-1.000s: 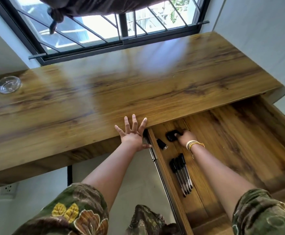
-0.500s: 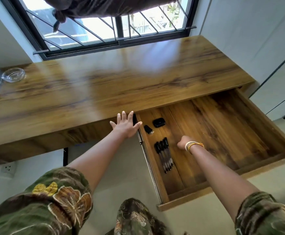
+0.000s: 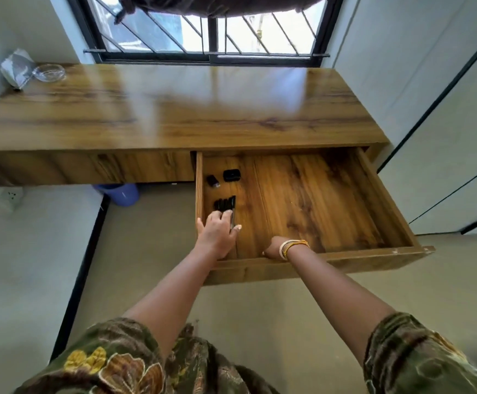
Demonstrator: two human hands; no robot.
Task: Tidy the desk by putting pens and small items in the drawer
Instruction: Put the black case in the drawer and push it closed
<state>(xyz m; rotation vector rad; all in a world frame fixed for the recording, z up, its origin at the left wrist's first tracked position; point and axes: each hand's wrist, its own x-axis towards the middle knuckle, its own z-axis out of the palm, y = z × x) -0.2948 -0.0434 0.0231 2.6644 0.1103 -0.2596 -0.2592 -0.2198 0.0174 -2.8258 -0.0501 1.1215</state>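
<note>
- The wooden drawer [image 3: 385, 194] stood pulled well out from under the desk [image 3: 174, 109].
- The left hand [image 3: 217, 234] reached into the drawer's near left corner, palm down, fingers spread loosely and resting on the near ends of a bundle of black pens [image 3: 226, 204]; it was not closed round them.
- The pens lay side by side along the drawer's left wall, pointing toward the desk.
- Farther in, a small black cylinder-like item [image 3: 213, 181] lay just beside a rounded black case [image 3: 231, 175], the two close but apart.
- The right hand [image 3: 272, 248], with bracelets [image 3: 288, 247] at the wrist, rested at the drawer's front panel, fingers curled down; whether they gripped the edge could not be told.
- On the desk's far left corner sat a glass ashtray [image 3: 49, 72] touching a crumpled silvery packet [image 3: 15, 68].
</note>
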